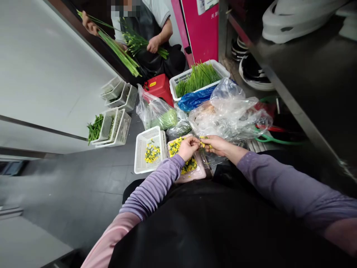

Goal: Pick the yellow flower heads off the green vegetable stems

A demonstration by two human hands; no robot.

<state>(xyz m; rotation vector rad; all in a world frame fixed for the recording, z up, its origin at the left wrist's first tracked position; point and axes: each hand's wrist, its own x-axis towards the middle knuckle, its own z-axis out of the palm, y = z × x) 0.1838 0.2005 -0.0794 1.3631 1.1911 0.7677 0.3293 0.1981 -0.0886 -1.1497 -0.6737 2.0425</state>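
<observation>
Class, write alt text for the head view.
Left hand and right hand at a pink tray of yellow flowers, the right holding some. More lie in a white basket alongside; beyond, a co-worker holds green stems.

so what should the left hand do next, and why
I'd probably have the left hand pick at the yellow flowers in the right hand: its fingers are right by them, and the nearest white basket holds similar loose flowers.

Glossy plast. bag (231,119), matt plast. blossom basket (140,150), smooth mtl shelf edge (298,110)
</observation>
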